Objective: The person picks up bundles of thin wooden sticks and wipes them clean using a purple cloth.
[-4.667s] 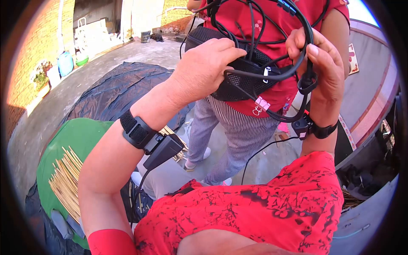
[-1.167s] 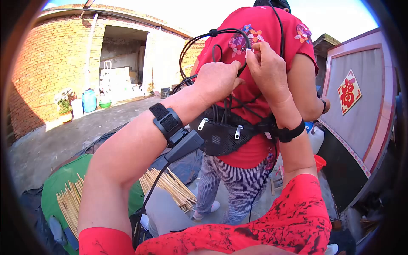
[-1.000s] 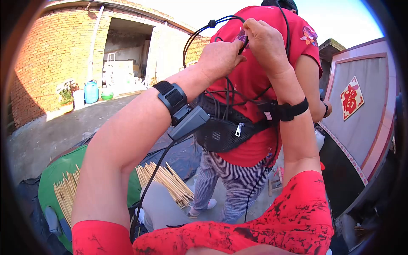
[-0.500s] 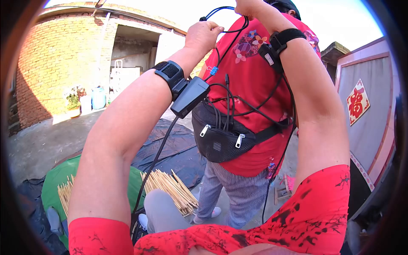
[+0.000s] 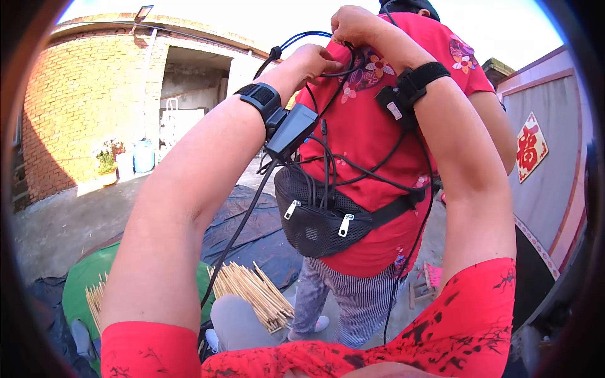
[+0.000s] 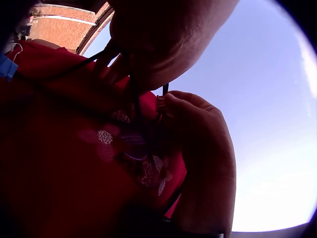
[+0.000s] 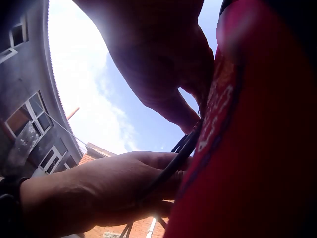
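Observation:
Behind a person in a red shirt (image 5: 384,151), both my hands are raised at the upper back. My left hand (image 5: 312,62) holds a looped black cable (image 5: 301,34), which runs between thumb and fingers in the right wrist view. Just above it, my right hand (image 5: 356,26) pinches a small binder clip (image 6: 161,103) against the cable and shirt; the fingertips partly hide it. A blue binder clip (image 6: 7,68) shows at the edge of the left wrist view. More cables (image 5: 372,173) hang below, coming out of a black mesh waist pack (image 5: 321,217).
The wearer's wrists carry strapped camera units, with a cable (image 5: 236,230) trailing from the left one. Bundled thin sticks (image 5: 252,296) lie low on the left by a green cover (image 5: 82,280) and dark sheeting (image 5: 246,217). A small stool (image 5: 423,290) stands at right.
From the waist pack, both hands have risen to the upper back with the cable loop. Over the last half second the right hand came down and the hands drew closer together.

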The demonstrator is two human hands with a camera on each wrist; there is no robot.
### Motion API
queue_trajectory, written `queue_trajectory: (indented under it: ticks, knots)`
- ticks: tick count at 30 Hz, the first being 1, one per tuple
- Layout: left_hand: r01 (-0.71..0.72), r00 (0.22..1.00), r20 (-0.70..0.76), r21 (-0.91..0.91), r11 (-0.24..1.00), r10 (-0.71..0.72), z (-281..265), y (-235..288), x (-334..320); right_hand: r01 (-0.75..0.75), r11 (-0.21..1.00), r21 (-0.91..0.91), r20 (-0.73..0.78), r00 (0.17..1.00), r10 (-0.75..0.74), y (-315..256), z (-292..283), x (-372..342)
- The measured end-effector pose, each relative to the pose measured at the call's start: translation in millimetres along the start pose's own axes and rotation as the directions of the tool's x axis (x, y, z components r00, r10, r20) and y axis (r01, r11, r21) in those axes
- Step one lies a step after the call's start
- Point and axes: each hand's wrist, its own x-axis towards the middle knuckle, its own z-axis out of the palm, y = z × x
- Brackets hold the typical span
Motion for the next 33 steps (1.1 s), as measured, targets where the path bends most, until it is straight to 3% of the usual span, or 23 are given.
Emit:
queue_trajectory:
  ticks: [3, 7, 11, 12, 13, 14, 15, 17, 21, 23, 24, 26, 29, 33]
  knots:
    - [0.045, 0.995, -0.078, -0.123, 0.991, -0.055, 5, -9, 5, -0.082, 0.992, 0.098, 0.092, 0.993, 0.073, 1, -4, 3]
    - [0.042, 0.996, -0.071, -0.099, 0.994, -0.049, 7, -16, 6, -0.101, 0.978, 0.184, 0.226, 0.972, 0.058, 4, -7, 10]
    - [-0.068, 0.968, -0.25, -0.214, 0.974, 0.013, 4, -14, 0, -0.071, 0.962, 0.264, 0.316, 0.949, -0.016, 10, -3, 27]
    - [-0.126, 0.948, -0.315, -0.264, 0.956, 0.038, 2, -14, -4, -0.066, 0.962, 0.265, 0.309, 0.951, -0.019, 2, -12, 20]
    - [-0.108, 0.95, -0.312, -0.285, 0.952, 0.015, 0, -12, -8, -0.167, 0.931, 0.324, 0.142, 0.982, 0.127, -11, -26, 2]
    - [-0.108, 0.949, -0.315, -0.282, 0.953, 0.014, -1, -13, -11, -0.252, 0.882, 0.397, -0.018, 0.959, 0.282, -19, -35, -10]
    - [-0.131, 0.941, -0.339, -0.332, 0.934, 0.011, -1, -14, -13, -0.251, 0.883, 0.398, -0.022, 0.959, 0.282, -20, -33, -13]
    - [-0.154, 0.932, -0.362, -0.376, 0.914, 0.009, -3, -15, -16, -0.171, 0.64, 0.749, -0.222, 0.845, 0.486, -22, -29, -19]
    - [-0.165, 0.933, -0.358, -0.342, 0.925, 0.034, 0, -19, -19, -0.19, 0.524, 0.83, -0.129, 0.849, 0.512, -28, -44, -34]
    - [-0.16, 0.939, -0.343, -0.346, 0.925, 0.034, 1, -18, -19, -0.205, 0.332, 0.921, 0.0, 0.852, 0.524, -29, -48, -37]
    - [-0.143, 0.939, -0.344, -0.35, 0.926, 0.014, 2, -15, -20, -0.205, 0.332, 0.921, 0.002, 0.853, 0.522, -30, -44, -36]
    - [-0.126, 0.939, -0.345, -0.356, 0.926, -0.005, 5, -9, -23, -0.174, 0.456, 0.873, -0.124, 0.825, 0.552, -33, -37, -35]
    - [-0.187, 0.923, -0.382, -0.533, 0.825, -0.037, 9, -11, -21, -0.181, 0.42, 0.889, -0.101, 0.818, 0.566, -33, -35, -35]
    - [-0.16, 0.93, -0.367, -0.489, 0.857, -0.035, 7, -9, -28, -0.106, 0.406, 0.908, -0.142, 0.832, 0.537, -33, -38, -41]
